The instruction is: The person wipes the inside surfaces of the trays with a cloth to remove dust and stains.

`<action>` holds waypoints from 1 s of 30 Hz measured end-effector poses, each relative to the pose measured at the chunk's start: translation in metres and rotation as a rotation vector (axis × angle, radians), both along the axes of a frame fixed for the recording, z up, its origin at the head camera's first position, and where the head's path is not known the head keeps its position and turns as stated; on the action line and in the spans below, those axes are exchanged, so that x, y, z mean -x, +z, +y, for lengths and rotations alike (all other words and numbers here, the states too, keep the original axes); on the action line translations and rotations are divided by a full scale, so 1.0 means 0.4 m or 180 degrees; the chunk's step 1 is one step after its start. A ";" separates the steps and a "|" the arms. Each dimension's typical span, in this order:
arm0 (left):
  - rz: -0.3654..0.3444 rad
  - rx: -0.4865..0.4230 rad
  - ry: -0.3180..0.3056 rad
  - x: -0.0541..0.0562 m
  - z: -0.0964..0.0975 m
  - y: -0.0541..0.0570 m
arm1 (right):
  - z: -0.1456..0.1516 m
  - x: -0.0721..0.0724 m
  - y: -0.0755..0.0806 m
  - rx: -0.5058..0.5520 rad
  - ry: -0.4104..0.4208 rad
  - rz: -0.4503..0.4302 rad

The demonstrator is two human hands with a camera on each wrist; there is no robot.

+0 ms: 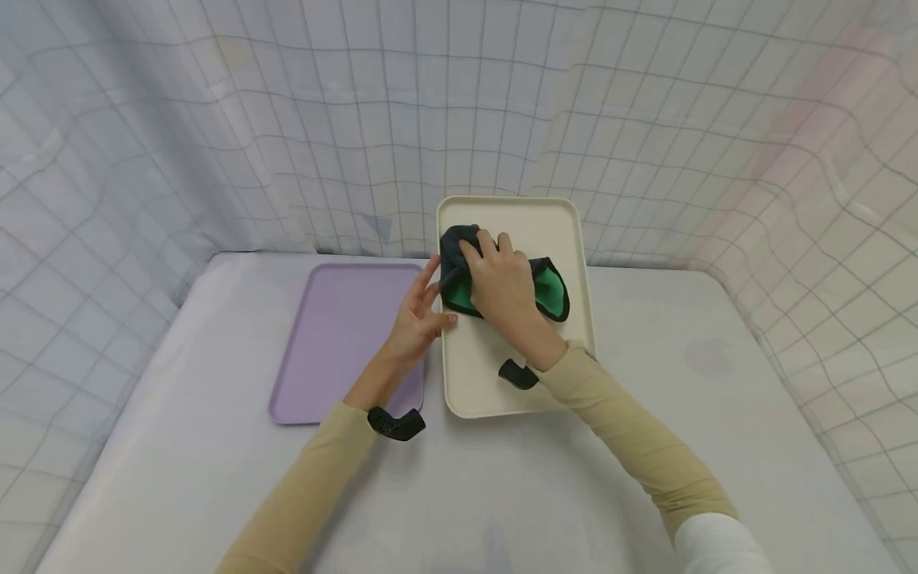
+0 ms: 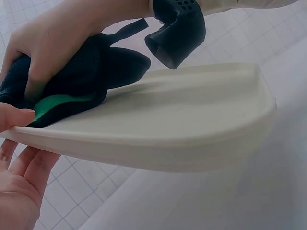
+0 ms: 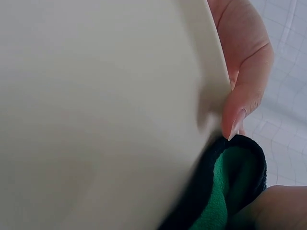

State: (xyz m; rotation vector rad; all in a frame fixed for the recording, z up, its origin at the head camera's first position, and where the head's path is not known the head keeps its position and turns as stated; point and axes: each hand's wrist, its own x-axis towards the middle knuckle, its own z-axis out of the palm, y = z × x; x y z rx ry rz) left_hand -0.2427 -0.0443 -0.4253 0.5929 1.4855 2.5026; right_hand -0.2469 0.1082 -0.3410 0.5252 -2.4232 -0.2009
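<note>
A cream tray [image 1: 512, 211] is upright lengthwise before me, its left rim held by my left hand [image 1: 414, 325]. In the left wrist view that hand's thumb lies over the tray rim [image 2: 158, 141] and its fingers are underneath. My right hand [image 1: 504, 283] grips a bunched dark cloth [image 1: 551, 291] with green faces, pressing it on the tray near the left rim. A fold of the cloth [image 3: 218, 203] reaches the rim beside the left thumb in the right wrist view. Part of the cloth is hidden under the right hand.
A flat purple tray [image 1: 340, 343] lies on the white-covered table [image 1: 459, 494], left of the cream one and partly beneath my left forearm. Black wrist mounts [image 1: 397, 424] sit on both wrists. A checked curtain [image 1: 502, 104] hangs behind and along both sides.
</note>
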 end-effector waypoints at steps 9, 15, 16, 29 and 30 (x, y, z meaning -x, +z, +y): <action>0.0003 -0.0038 0.0010 0.001 -0.002 0.007 | 0.002 -0.007 -0.004 -0.0002 0.0031 -0.0008; -0.0010 -0.0020 0.0072 0.006 -0.009 0.005 | 0.008 -0.006 -0.012 -0.0040 0.0174 0.0062; -0.0004 -0.0011 0.0078 0.005 -0.011 0.004 | 0.010 -0.006 -0.013 -0.0036 0.0195 0.0067; 0.0146 -0.0126 -0.0019 0.007 -0.017 0.007 | 0.039 0.011 -0.007 -0.0079 0.0432 0.0250; 0.0145 -0.0124 -0.0013 0.007 -0.017 0.007 | 0.042 0.012 -0.008 -0.0083 0.0439 0.0259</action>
